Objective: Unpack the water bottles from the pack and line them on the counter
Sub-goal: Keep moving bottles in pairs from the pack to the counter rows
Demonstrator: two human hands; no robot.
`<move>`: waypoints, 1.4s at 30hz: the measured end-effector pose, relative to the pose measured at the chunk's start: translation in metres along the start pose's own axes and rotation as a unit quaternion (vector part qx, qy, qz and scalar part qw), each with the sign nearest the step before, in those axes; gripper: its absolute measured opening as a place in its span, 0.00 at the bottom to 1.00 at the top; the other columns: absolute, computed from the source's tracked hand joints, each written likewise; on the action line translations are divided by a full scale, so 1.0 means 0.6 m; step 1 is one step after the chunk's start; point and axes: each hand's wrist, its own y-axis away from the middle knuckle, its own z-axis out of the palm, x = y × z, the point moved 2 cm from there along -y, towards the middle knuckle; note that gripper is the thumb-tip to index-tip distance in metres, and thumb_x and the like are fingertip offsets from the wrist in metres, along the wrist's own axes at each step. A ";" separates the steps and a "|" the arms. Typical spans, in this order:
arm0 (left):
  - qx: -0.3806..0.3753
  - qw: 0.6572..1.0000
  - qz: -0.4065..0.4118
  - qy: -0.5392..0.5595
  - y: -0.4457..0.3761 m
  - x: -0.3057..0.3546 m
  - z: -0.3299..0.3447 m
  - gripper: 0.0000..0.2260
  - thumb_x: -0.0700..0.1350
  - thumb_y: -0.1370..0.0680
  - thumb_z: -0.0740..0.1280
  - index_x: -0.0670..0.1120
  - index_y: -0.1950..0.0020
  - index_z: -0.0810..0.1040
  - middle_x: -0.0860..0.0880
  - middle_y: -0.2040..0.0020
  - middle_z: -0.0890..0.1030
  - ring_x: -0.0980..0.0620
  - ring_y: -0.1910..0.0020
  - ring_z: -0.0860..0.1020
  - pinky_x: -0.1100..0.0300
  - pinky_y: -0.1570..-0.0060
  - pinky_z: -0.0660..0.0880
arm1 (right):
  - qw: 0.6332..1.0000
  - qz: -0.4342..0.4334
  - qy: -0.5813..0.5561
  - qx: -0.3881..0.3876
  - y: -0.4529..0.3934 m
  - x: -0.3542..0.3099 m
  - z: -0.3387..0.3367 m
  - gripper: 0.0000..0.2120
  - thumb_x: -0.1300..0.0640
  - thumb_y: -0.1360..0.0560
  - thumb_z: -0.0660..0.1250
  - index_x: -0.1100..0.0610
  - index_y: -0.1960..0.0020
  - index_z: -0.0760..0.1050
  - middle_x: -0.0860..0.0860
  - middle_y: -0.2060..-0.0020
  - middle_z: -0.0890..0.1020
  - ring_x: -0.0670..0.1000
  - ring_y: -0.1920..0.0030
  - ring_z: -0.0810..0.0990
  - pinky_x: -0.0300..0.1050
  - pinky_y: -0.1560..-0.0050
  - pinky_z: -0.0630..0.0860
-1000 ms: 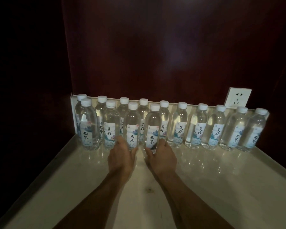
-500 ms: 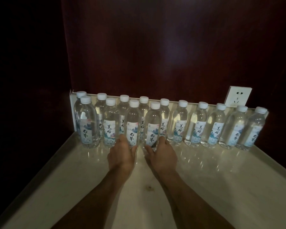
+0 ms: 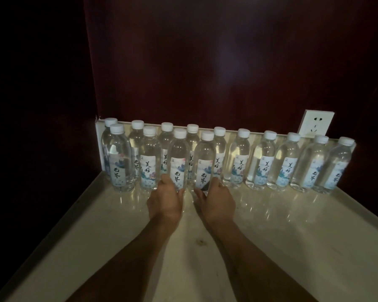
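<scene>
2 front-row water bottles are gripped low at their bases, one (image 3: 179, 162) by the left hand (image 3: 165, 200) and one (image 3: 205, 164) by the right hand (image 3: 216, 200), apparently so they can be slid upright into line on the counter (image 3: 292, 236) against the back row.

A dim indoor corner, likely a home or guest room. A glossy cream stone bench (image 3: 282, 247) with a low pale backsplash (image 3: 256, 136) meets dark reddish-brown wood-panelled walls (image 3: 205, 62). A white plastic wall socket (image 3: 315, 125) sits above the backsplash at right. Small clear plastic water bottles with white caps (image 3: 238, 158) stand lined along the back.
</scene>
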 end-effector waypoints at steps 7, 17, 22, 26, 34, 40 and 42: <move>-0.008 1.000 0.011 -0.018 -0.003 -0.004 0.003 0.16 0.53 0.19 0.66 0.44 0.39 0.68 0.44 0.45 0.82 0.43 0.47 0.82 0.54 0.56 0.74 | 1.000 0.010 -0.004 -0.003 0.001 0.002 -0.001 0.17 0.42 0.22 0.65 0.53 0.42 0.71 0.51 0.47 0.81 0.54 0.45 0.79 0.48 0.49 0.76; -0.010 1.000 0.007 -0.005 -0.005 -0.006 0.003 0.14 0.53 0.19 0.66 0.46 0.41 0.68 0.44 0.46 0.82 0.41 0.48 0.82 0.48 0.51 0.79 | 1.000 0.020 -0.002 -0.007 -0.002 0.003 -0.002 0.18 0.41 0.22 0.65 0.53 0.42 0.69 0.51 0.46 0.80 0.55 0.44 0.79 0.48 0.51 0.73; -0.006 1.000 -0.005 0.005 -0.002 -0.006 -0.001 0.15 0.53 0.20 0.66 0.46 0.41 0.68 0.47 0.50 0.81 0.44 0.52 0.82 0.53 0.55 0.77 | 1.000 0.025 -0.006 -0.010 -0.001 0.002 -0.002 0.19 0.41 0.22 0.65 0.53 0.40 0.69 0.52 0.44 0.80 0.55 0.43 0.79 0.47 0.51 0.73; -0.011 0.999 -0.036 0.037 0.004 -0.005 -0.004 0.16 0.55 0.21 0.68 0.48 0.44 0.66 0.49 0.52 0.80 0.46 0.55 0.80 0.57 0.59 0.71 | 0.999 0.028 -0.013 -0.021 0.000 0.004 -0.005 0.21 0.42 0.23 0.67 0.53 0.36 0.69 0.51 0.42 0.80 0.55 0.41 0.79 0.45 0.49 0.73; -0.024 0.995 -0.038 0.089 0.008 -0.006 -0.013 0.22 0.53 0.22 0.70 0.44 0.34 0.70 0.43 0.43 0.82 0.40 0.46 0.82 0.55 0.54 0.75 | 1.000 0.023 -0.013 -0.005 0.006 0.001 -0.004 0.20 0.45 0.25 0.70 0.52 0.38 0.69 0.50 0.44 0.81 0.53 0.45 0.80 0.50 0.47 0.80; -0.019 0.992 -0.029 0.124 0.019 -0.010 -0.028 0.18 0.52 0.23 0.71 0.45 0.37 0.74 0.45 0.44 0.84 0.43 0.47 0.83 0.53 0.51 0.80 | 0.999 0.023 -0.019 -0.018 0.004 -0.001 -0.012 0.20 0.46 0.24 0.70 0.54 0.38 0.69 0.52 0.44 0.80 0.54 0.44 0.80 0.48 0.48 0.77; -0.024 0.992 -0.018 0.121 0.024 -0.011 -0.038 0.17 0.53 0.22 0.70 0.45 0.38 0.75 0.45 0.45 0.84 0.44 0.48 0.83 0.55 0.52 0.78 | 0.999 0.025 -0.034 -0.028 0.007 -0.002 -0.017 0.21 0.47 0.24 0.70 0.54 0.37 0.68 0.51 0.43 0.79 0.54 0.44 0.79 0.46 0.50 0.75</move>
